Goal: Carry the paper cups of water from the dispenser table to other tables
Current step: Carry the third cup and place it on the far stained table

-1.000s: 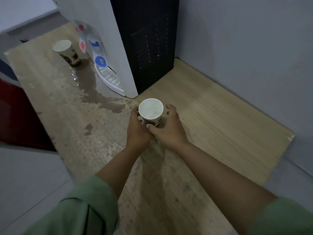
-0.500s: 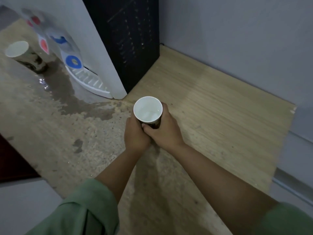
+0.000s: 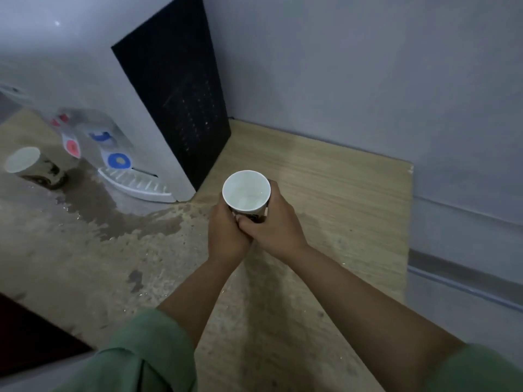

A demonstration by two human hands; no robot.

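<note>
Head cam looks down on the wooden desk (image 3: 339, 193), which fills most of the frame and is soaked: a big dark puddle (image 3: 119, 222) spreads across the left-center, right out from the dispenser. That white water dispenser (image 3: 121, 103) stands in the upper left with its drip tray (image 3: 135, 188) sitting at the puddle's edge. A second paper cup (image 3: 31, 166) sits at the far left, blurry, so I can't tell how full it is.

Center frame is the cup being carried, a paper cup (image 3: 246, 192) with water visible inside, upright. Both hands are wrapped around its lower half: left hand (image 3: 226, 236) on the left side, right hand (image 3: 271, 230) on the right, fingers overlapping in front. Looks like it's lifted just clear of the desk, though I can't be sure.

My take on doing this bit well: keep the rim level, don't squeeze, since paper walls buckle and push water over the top. Hold low like this, move slow, and turn the body rather than swinging the arms. Wet surfaces could mean a soggy, slippery cup base, so a finger under the bottom wouldn't hurt.
</note>
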